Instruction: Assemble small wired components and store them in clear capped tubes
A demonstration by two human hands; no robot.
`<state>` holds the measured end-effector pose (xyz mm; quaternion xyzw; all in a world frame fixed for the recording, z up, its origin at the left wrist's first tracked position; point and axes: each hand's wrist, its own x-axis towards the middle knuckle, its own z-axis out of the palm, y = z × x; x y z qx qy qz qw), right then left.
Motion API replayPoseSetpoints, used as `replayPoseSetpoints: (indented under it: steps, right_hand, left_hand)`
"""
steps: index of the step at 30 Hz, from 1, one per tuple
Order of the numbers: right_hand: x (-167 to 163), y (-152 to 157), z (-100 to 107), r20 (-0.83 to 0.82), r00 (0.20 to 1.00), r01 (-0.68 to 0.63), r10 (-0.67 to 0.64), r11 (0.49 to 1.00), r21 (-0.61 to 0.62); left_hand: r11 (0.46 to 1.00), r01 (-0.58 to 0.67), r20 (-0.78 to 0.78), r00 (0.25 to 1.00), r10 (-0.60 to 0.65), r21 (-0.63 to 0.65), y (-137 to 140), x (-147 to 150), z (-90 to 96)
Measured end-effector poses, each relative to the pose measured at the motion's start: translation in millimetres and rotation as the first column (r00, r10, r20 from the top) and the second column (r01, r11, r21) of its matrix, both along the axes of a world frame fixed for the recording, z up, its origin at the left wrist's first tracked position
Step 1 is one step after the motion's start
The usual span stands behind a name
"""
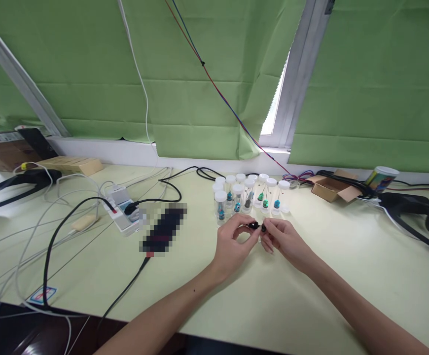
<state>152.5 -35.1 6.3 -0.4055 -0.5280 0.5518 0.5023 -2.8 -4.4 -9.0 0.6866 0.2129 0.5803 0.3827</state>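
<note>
My left hand pinches a small black part between thumb and fingertips. Close against it, the fingers of my right hand grip another small black piece. The two pieces meet or nearly meet; their exact kind is too small to make out. A thin, pale bit shows under the right fingertips. Just beyond my hands stand several clear vials with white caps. Inside them are blue, green and grey parts with thin stems, such as the green one.
To the left lie a white power strip, a pixelated dark device on a black cable, and tangled white cords. On the right are an open cardboard box, a cylindrical can and a black strapped frame. Green blinds hang behind.
</note>
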Motion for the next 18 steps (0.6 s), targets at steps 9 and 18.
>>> replayPoseSetpoints:
  steps: [9, 18]
  right_hand:
    - [0.2, 2.3, -3.9, -0.010, 1.000, -0.006, 0.005, 1.000, -0.002]
    - [3.2, -1.4, 0.6, -0.053, 0.998, 0.017, -0.014, 0.998, 0.061]
  left_hand:
    - [1.000, -0.012, 0.020, 1.000, 0.012, 0.026, -1.3, 0.4, 0.5]
    - [0.998, -0.052, 0.034, 0.998, 0.053, -0.023, -0.3, -0.2, 1.7]
